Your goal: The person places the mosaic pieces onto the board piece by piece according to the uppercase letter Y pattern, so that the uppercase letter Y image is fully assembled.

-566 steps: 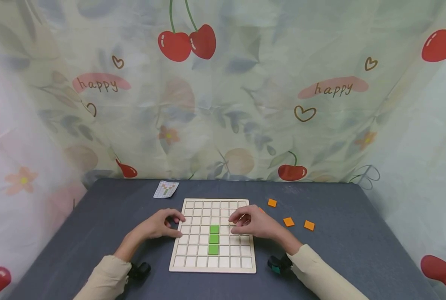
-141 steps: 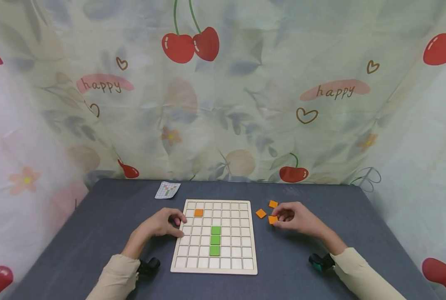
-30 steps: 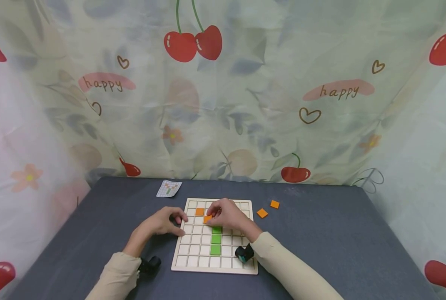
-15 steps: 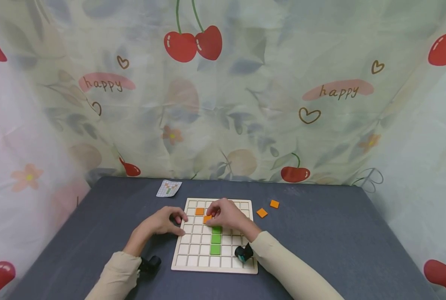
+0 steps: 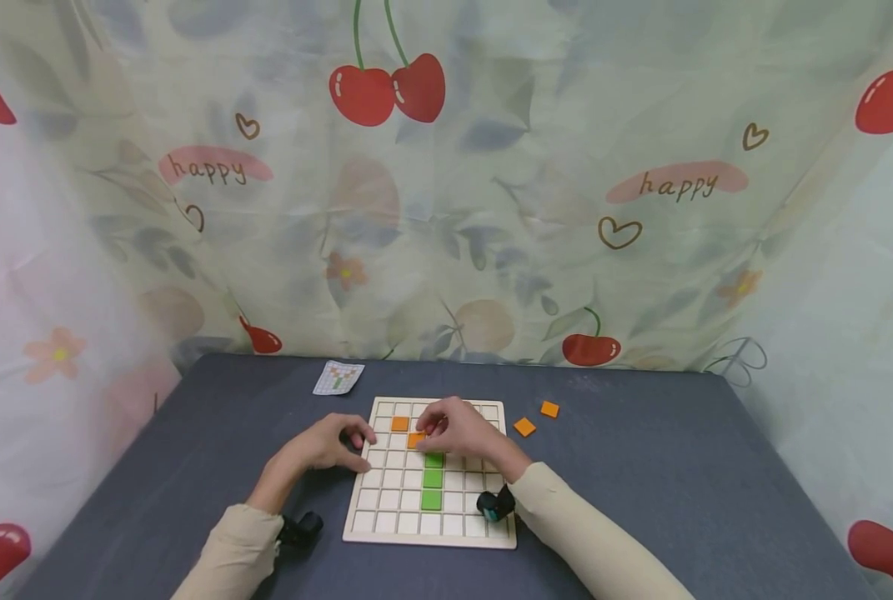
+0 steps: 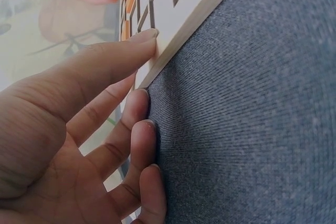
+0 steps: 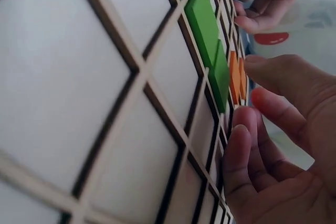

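Observation:
A pale wooden grid board [image 5: 356, 529] lies on the dark table. Three green tiles [image 5: 432, 478] form a column in its middle. One orange tile [image 5: 400, 424] sits in a cell at the upper left; a second orange tile [image 5: 415, 440] lies diagonally below it, partly hidden by my right hand [image 5: 461, 429]. In the right wrist view, that thumb and forefinger stand apart beside the orange tiles [image 7: 234, 77]; whether they touch one is unclear. My left hand [image 5: 318, 448] rests at the board's left edge, with thumb tip [image 6: 147, 36] on the rim and fingers spread.
Two loose orange tiles [image 5: 524, 427] lie right of the board. A small card [image 5: 338, 378] with a printed coloured grid lies behind its left corner. Patterned cloth [image 5: 491, 208] hangs at the table's back.
Since several seconds ago, my right hand has carried an orange tile from the right onto the board. Over the last half second it has shifted slightly right. My left hand has stayed put.

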`<state>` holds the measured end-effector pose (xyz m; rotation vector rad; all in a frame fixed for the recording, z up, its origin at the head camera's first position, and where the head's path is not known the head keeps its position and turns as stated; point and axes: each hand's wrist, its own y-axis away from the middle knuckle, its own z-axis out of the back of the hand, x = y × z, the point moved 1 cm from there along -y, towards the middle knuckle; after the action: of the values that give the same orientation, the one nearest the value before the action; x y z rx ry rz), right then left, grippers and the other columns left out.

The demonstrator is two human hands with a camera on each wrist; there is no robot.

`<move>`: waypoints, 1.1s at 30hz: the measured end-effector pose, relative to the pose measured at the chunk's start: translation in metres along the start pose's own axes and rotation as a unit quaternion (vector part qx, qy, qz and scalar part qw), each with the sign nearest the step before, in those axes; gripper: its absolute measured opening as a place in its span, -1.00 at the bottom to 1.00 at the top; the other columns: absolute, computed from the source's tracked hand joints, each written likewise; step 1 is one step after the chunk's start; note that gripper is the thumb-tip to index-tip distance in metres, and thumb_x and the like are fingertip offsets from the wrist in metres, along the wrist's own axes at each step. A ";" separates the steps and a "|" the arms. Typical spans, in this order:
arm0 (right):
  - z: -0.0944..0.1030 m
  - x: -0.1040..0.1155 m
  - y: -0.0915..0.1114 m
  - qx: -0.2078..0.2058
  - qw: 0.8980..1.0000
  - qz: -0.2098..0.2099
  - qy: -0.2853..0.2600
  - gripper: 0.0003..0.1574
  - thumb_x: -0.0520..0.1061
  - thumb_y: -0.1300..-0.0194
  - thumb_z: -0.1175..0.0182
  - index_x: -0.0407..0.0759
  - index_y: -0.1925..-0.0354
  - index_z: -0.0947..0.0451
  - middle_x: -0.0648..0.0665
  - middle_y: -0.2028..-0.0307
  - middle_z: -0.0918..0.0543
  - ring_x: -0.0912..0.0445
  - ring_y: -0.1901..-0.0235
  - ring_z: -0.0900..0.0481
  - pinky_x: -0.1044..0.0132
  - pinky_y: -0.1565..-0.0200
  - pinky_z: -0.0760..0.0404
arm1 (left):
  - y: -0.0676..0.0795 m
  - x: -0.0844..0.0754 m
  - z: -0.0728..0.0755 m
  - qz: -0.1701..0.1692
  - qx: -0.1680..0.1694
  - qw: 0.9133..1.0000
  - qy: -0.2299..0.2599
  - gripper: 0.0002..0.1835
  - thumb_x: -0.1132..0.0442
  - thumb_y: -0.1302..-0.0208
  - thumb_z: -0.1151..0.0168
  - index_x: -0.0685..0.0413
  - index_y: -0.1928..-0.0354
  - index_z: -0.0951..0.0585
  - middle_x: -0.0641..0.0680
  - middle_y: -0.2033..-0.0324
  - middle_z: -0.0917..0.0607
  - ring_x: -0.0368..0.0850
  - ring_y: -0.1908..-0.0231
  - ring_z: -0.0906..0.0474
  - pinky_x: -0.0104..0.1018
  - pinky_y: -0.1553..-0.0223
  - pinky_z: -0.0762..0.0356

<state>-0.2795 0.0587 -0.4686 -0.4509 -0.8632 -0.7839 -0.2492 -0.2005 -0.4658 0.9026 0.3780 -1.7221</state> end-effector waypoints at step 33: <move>0.086 -0.047 0.086 -0.026 1.000 0.016 0.003 -0.66 -0.16 -0.29 -0.44 -0.32 0.04 -0.66 -0.16 0.20 -0.68 -0.02 0.26 -0.61 0.18 0.19 -0.60 | 0.001 0.002 -0.001 -0.010 0.004 1.000 0.005 -0.65 0.41 0.01 -0.62 0.12 0.19 -0.67 0.04 0.38 -0.53 -0.07 0.32 -0.42 -0.14 0.18 -0.36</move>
<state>-0.2755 0.1890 -0.4598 -0.5065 -0.8290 -0.7798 -0.2484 -0.2017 -0.4677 0.9160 0.3885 -1.7396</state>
